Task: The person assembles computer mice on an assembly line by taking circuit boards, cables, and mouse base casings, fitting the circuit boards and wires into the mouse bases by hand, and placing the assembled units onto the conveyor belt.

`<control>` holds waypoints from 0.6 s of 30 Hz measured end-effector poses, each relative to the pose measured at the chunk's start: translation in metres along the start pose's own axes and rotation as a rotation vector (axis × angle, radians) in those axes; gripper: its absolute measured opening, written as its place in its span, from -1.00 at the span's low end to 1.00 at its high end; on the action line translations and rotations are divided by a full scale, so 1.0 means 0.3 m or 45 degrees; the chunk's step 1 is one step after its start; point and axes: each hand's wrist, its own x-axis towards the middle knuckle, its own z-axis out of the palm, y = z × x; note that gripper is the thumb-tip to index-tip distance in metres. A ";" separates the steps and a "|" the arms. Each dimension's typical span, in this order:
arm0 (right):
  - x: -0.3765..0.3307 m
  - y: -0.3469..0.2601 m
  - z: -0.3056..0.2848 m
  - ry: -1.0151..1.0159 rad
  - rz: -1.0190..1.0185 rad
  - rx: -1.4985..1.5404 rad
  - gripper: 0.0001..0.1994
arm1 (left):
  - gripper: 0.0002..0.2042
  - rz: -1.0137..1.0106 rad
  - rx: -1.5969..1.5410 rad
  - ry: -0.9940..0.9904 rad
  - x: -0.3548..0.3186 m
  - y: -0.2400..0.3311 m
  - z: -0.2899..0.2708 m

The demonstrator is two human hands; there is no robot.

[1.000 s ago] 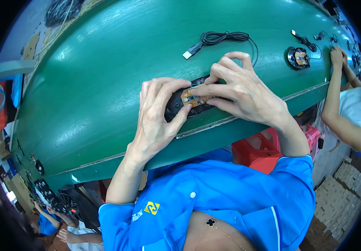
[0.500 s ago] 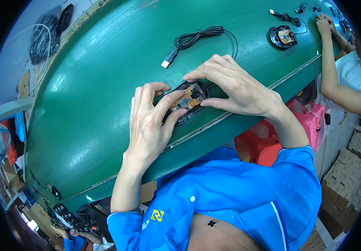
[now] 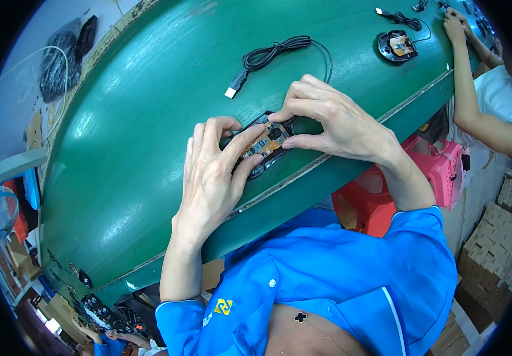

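An orange-brown circuit board (image 3: 272, 140) sits in a black computer mouse base (image 3: 258, 171) on the green bench, close to its near edge. My left hand (image 3: 213, 169) grips the board's left part between thumb and index finger, the other fingers curled beside the base. At the board's right end, my right hand (image 3: 340, 123) has its index fingertip on the upper corner and its thumb on the right edge. A coiled black USB cable (image 3: 278, 52) lies beyond my hands, its line running down behind my right hand. Fingers cover parts of the board and base.
At the far right of the green bench (image 3: 131, 160) lies another opened mouse (image 3: 398, 47) with its cable. A co-worker's arms (image 3: 461, 77) reach in there. Black parts (image 3: 82, 277) lie at the left end. Red (image 3: 367, 204) and pink (image 3: 437, 172) plastic stools stand below the edge.
My right index finger has moved down from above the base's far edge onto the board's upper corner. My left hand keeps its grip. The whole view has shifted slightly.
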 end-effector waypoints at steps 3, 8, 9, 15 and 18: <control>-0.001 0.005 -0.014 -0.063 -0.029 0.000 -0.68 | -0.60 0.022 -0.022 -0.012 -0.001 0.003 -0.004; -0.009 -0.003 0.006 -0.021 -0.009 -0.001 -0.69 | -0.62 0.023 -0.032 -0.005 -0.013 0.001 0.008; -0.008 -0.008 0.010 -0.032 -0.015 0.004 -0.69 | -0.62 0.011 -0.033 -0.002 -0.017 0.001 0.006; 0.008 -0.052 0.032 -0.016 -0.016 -0.096 -0.67 | -0.63 -0.052 -0.061 0.008 -0.043 -0.012 -0.009; 0.018 -0.061 0.029 0.087 -0.073 -0.215 -0.65 | -0.65 -0.039 -0.099 0.005 -0.035 -0.025 -0.001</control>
